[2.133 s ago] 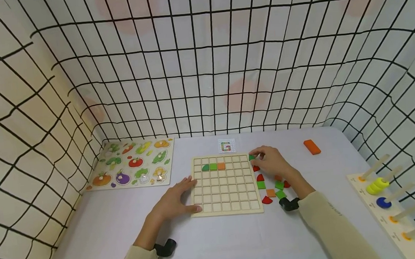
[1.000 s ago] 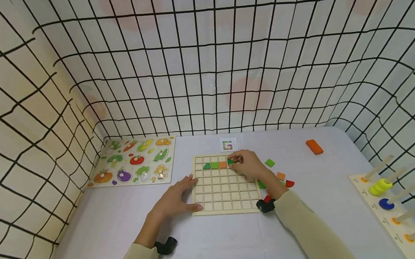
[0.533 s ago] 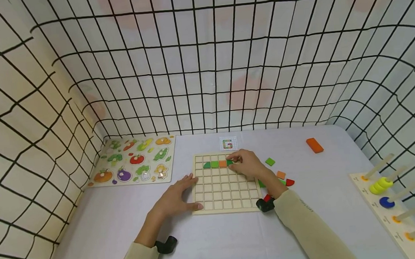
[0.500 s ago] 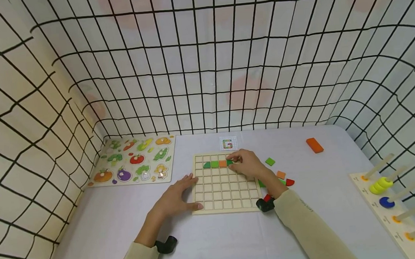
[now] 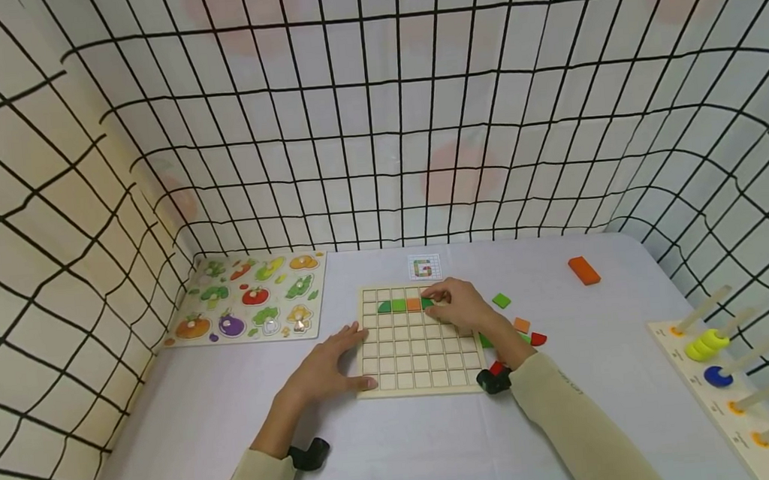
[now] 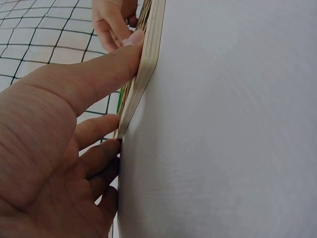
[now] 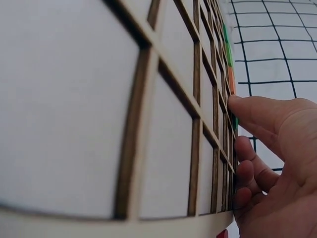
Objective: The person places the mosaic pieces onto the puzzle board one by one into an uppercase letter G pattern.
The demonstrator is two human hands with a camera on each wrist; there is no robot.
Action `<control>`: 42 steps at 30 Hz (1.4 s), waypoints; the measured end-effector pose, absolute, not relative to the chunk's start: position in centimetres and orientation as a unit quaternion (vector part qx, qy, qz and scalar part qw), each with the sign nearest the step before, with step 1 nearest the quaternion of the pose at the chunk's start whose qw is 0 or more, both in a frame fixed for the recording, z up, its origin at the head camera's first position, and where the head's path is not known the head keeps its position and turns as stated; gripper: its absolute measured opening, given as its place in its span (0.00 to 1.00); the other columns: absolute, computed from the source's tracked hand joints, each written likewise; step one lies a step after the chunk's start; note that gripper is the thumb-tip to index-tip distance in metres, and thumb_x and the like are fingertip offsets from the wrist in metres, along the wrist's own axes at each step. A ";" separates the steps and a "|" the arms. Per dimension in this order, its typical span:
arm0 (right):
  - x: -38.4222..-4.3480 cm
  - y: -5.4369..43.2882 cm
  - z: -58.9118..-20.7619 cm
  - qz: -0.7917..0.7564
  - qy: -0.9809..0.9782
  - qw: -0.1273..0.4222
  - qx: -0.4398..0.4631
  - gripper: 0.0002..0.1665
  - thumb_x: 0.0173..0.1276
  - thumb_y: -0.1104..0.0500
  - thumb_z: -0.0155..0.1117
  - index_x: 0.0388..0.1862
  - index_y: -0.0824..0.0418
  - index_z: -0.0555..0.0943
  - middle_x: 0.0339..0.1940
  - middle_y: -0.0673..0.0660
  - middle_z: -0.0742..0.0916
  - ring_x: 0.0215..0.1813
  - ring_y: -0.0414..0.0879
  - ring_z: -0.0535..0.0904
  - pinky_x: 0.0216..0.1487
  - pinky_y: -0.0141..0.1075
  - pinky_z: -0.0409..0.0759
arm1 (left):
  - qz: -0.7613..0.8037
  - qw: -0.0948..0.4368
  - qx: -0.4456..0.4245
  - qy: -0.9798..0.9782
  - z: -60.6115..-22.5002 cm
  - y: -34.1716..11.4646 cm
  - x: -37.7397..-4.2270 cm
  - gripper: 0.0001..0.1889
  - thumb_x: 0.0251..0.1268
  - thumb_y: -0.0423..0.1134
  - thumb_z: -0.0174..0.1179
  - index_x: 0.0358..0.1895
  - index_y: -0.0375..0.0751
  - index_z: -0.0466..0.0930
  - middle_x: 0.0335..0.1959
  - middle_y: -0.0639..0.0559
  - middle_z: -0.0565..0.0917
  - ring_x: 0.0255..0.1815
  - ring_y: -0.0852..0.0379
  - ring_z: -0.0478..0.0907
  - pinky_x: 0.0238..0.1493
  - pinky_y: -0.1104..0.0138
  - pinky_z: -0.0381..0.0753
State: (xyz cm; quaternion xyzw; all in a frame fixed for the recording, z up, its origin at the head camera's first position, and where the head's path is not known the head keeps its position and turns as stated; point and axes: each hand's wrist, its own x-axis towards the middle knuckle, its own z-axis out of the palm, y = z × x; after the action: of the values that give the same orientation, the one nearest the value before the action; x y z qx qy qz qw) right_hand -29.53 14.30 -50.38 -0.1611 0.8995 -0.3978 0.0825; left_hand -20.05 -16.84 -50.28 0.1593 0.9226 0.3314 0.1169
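Note:
A wooden grid board (image 5: pixel 410 360) lies in the middle of the table. Along its second row run a dark green rounded tile (image 5: pixel 384 307), a green square tile (image 5: pixel 399 305) and an orange square tile (image 5: pixel 414 305). Right beside the orange one, my right hand (image 5: pixel 460 305) pinches a dark green tile (image 5: pixel 426 304), partly covered by the fingers, down at its cell. My left hand (image 5: pixel 320 369) rests on the board's left side, fingers extended along the edge and thumb on the front corner. In the left wrist view the thumb (image 6: pixel 106 69) presses the board's rim (image 6: pixel 143 74).
Loose tiles lie right of the board, among them a green square (image 5: pixel 501 301), an orange square (image 5: pixel 522 325) and a red piece (image 5: pixel 538 339). A pattern card (image 5: pixel 424 267) is behind it. Vegetable puzzle (image 5: pixel 247 300) left; orange block (image 5: pixel 584 270) and peg board (image 5: pixel 729 394) right.
My right hand has carried the dark green tile leftward from beside the board to the cell next to the orange tile, then stayed there. The left hand has kept its place.

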 end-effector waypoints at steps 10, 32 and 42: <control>-29.0 15.5 -49.5 -0.425 0.888 0.053 -0.170 0.19 0.71 0.57 0.69 0.60 0.58 0.85 0.48 0.57 0.85 0.47 0.50 0.77 0.43 0.40 0.78 | 0.331 0.117 0.157 0.923 -50.5 -16.7 -20.1 0.49 0.49 0.59 0.79 0.77 0.53 0.69 0.83 0.56 0.61 0.86 0.50 0.52 0.82 0.45 0.57; -27.7 22.2 -48.6 -0.349 0.932 0.023 -0.099 0.20 0.71 0.52 0.69 0.60 0.54 0.84 0.49 0.55 0.85 0.49 0.51 0.76 0.45 0.39 0.76 | 0.328 0.122 0.146 0.925 -50.2 -16.7 -20.0 0.49 0.49 0.59 0.79 0.77 0.55 0.69 0.83 0.58 0.60 0.86 0.52 0.52 0.82 0.45 0.57; -27.7 25.2 -49.9 -0.325 0.943 0.025 -0.064 0.21 0.71 0.51 0.70 0.61 0.53 0.84 0.50 0.57 0.85 0.50 0.51 0.75 0.46 0.39 0.76 | 0.328 0.125 0.145 0.925 -50.2 -16.7 -19.9 0.48 0.50 0.59 0.79 0.77 0.56 0.69 0.83 0.60 0.59 0.86 0.54 0.51 0.82 0.46 0.57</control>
State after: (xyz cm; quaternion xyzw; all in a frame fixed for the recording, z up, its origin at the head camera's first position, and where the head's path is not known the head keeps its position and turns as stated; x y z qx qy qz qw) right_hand -27.68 25.15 -49.88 -0.0637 0.9432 -0.3252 0.0251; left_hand -19.87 -16.74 -50.19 0.1455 0.9249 0.3281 0.1252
